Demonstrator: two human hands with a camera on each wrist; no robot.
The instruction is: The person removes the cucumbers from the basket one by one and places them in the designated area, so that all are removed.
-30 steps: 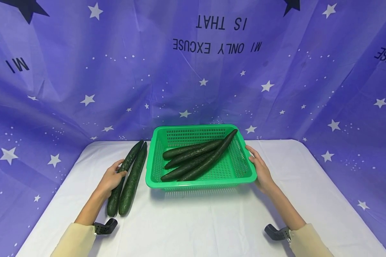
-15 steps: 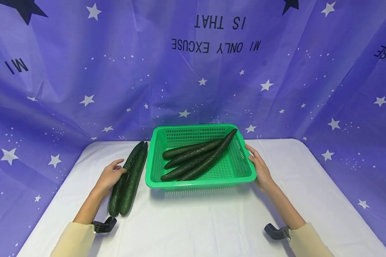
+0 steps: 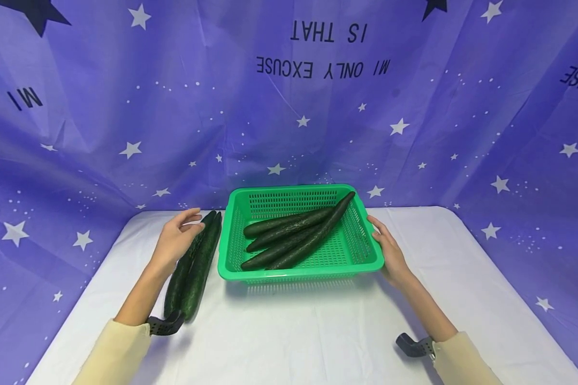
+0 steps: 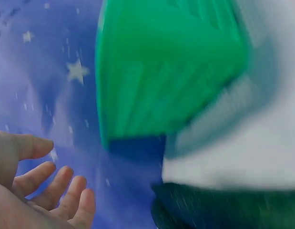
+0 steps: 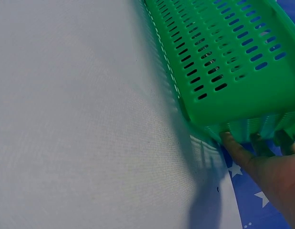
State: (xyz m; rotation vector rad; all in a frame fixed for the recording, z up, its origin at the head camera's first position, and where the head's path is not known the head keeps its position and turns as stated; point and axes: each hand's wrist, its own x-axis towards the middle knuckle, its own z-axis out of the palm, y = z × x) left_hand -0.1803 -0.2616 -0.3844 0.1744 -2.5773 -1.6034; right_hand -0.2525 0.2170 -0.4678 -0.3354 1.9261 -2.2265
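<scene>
My left hand (image 3: 175, 238) is above two long dark green cucumbers lying side by side, the left cucumber (image 3: 175, 291) and the right cucumber (image 3: 199, 280). Its fingers are spread and hold nothing, as the left wrist view also shows. Several more cucumbers (image 3: 294, 240) lie in a green plastic basket (image 3: 294, 274) with slotted walls. At the basket's right end, my right hand (image 3: 392, 259) rests its fingers against the outside. In the right wrist view, the fingertips (image 5: 228, 138) touch the end wall low down. The left wrist view is blurred.
A white cloth (image 3: 308, 337) covers the table. Behind and at both sides hangs a purple curtain (image 3: 250, 123) with stars and upside-down lettering. Black wrist mounts (image 3: 166, 323) jut inward from both forearms.
My left hand has left the left cucumber and risen forward. That cucumber first shifted slightly right, closer against the other. My right hand and the basket have stayed in place.
</scene>
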